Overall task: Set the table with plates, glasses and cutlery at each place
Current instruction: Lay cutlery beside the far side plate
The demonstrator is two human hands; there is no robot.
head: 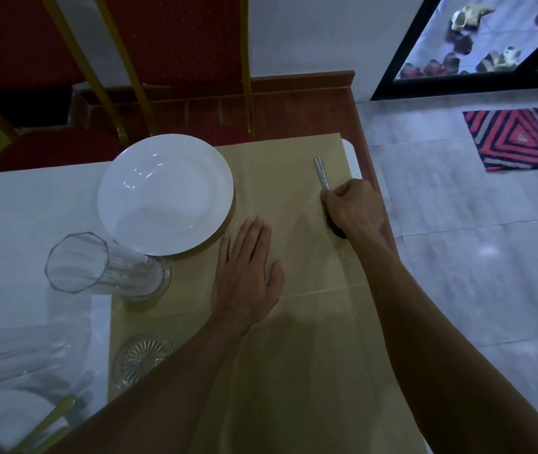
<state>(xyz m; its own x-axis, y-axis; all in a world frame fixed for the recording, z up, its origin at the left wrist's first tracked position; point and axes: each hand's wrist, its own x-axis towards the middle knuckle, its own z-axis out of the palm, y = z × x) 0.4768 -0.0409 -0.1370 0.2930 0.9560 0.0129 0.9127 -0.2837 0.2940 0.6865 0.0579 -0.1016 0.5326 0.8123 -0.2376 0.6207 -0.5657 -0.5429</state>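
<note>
– Cutlery, then: where does it sit, and who has it?

– The cutlery piece (321,173) lies on the tan placemat (310,322), at three o'clock from the white plate (166,194) and well apart from it, near the mat's right edge. The right hand (354,208) is curled round its lower part. Only a patterned metal handle shows, pointing out of the fist toward twelve o'clock. The working end is hidden under the hand, so I cannot tell knife from fork or spoon.

– And the other hand?

– The left hand (248,270) lies palm down on the mat with its fingers straight, at five o'clock from the plate, holding nothing. My guess is that it steadies the mat.

– How will the metal behave?

– Stiff, light and smooth, I'd say. It won't bend or break, but it could skate on the ribbed mat. A pinch near the middle of the shaft should steer it better than a fist at one end.

– Anything fragile close by?

– The tall glass (107,267) stands at seven o'clock from the plate, just beside its rim, with its foot at the mat's left edge on the bench (15,217). It looks top-heavy and brittle, so take it low on the body. The plate looks rigid and glossy, probably slippery, so lift it by the rim.
</note>
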